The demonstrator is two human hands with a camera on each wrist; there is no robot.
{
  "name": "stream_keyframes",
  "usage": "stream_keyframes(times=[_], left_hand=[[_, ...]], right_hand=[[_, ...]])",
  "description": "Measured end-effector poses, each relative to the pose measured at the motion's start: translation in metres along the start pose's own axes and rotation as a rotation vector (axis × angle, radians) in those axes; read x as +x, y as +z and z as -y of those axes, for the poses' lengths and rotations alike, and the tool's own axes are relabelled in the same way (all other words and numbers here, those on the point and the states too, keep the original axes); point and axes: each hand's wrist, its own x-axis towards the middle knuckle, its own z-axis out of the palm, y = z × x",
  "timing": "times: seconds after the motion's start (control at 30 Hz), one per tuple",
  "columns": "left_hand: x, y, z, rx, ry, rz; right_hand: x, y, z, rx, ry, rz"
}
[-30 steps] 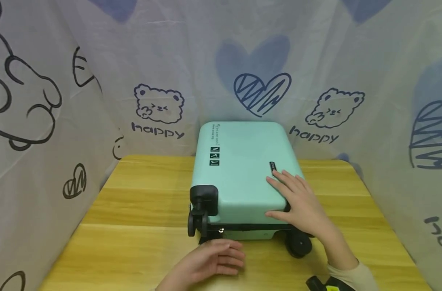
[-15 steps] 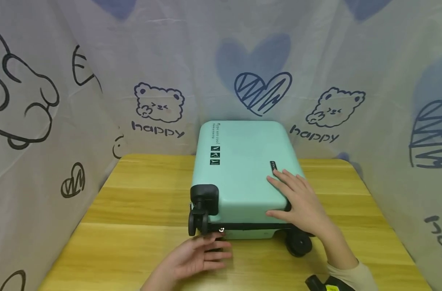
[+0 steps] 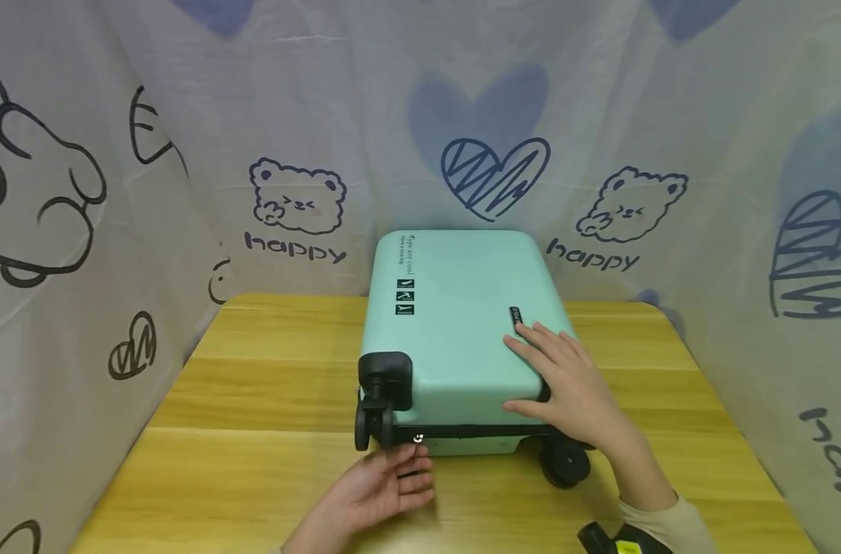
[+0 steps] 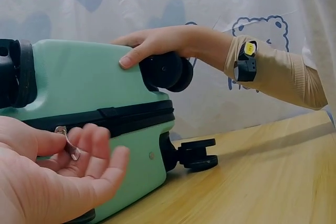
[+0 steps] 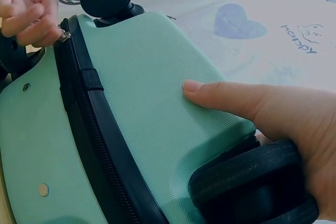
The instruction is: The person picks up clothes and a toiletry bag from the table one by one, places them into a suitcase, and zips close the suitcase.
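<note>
A mint-green suitcase (image 3: 462,308) lies flat on the table, its wheeled end toward me. At the left of that end, my left hand (image 3: 378,485) pinches the metal zipper pull (image 4: 71,146) between thumb and fingers; the other fingers are loosely bent. The slider sits on the black zipper band (image 5: 100,129) near the left wheel (image 3: 375,419). My right hand (image 3: 565,377) rests on the near right corner of the suitcase, fingers spread over the top and thumb (image 5: 210,95) against the end face. The black corner wheel beside it is partly covered in the head view.
The wooden table (image 3: 254,400) extends on both sides of the suitcase. White curtains (image 3: 309,100) with blue hearts and bear drawings stand behind and at the sides. A black device with a yellow label (image 4: 250,51) is strapped on the right sleeve.
My left hand has moved left and up to the suitcase's end, and its thumb and fingers have taken hold of the zipper pull. The right hand has stayed in place on the suitcase.
</note>
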Motion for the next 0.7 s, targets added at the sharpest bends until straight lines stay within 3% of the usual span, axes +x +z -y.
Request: stream_keyframes(times=[0.13,0.47,0.7], left_hand=[[-0.001,0.001,0.000,-0.025,0.024,-0.043],[-0.005,0.000,0.002,-0.117,0.091,-0.046],[-0.013,-0.005,0.000,-0.110,0.124,-0.137]], right_hand=[[-0.001,0.000,0.000,0.015,0.003,-0.001],[-0.001,0.000,-0.003,0.027,0.005,-0.008],[-0.001,-0.001,-0.003,0.048,0.018,0.007]])
